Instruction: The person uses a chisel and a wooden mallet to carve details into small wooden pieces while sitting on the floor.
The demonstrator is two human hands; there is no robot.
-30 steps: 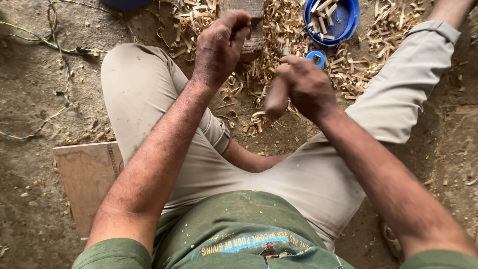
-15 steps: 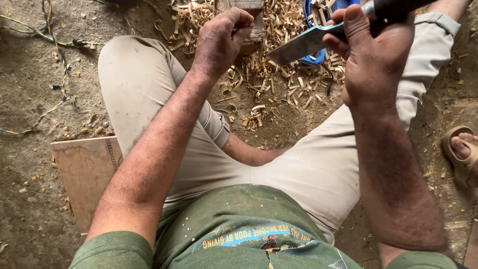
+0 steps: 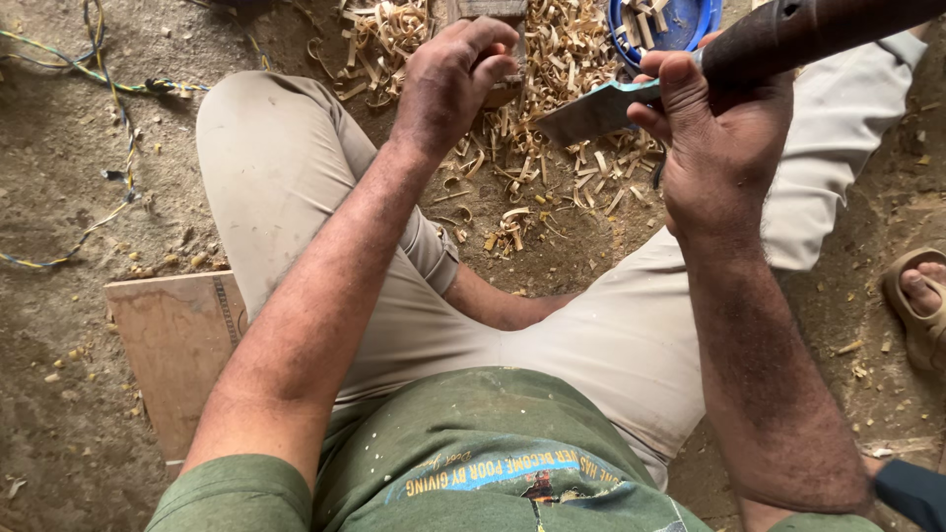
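While my right hand (image 3: pixel 724 148) is wrapped tight round the chopping tool (image 3: pixel 690 74) up high | left hand (image 3: pixel 448 84) closed on the wood piece (image 3: pixel 490 10) over the shavings (image 3: pixel 552 128) | tool feels heavy, blade sharp (hold only the dark handle) | wood hard, light.

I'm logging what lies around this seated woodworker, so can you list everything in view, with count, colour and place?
wood block: one, brown, top centre, under the left hand
chopping blade: one, grey metal on a dark handle, raised at top right in the right hand
wood shavings: many, pale tan, on the ground between the knees
bowl: one, blue, top right, holding wood pieces
board: one, reddish brown, flat on the ground at left
cord: one, yellow and blue, upper left
sandalled foot: one, another person's, right edge
left hand: gripping the block
right hand: closed on the handle
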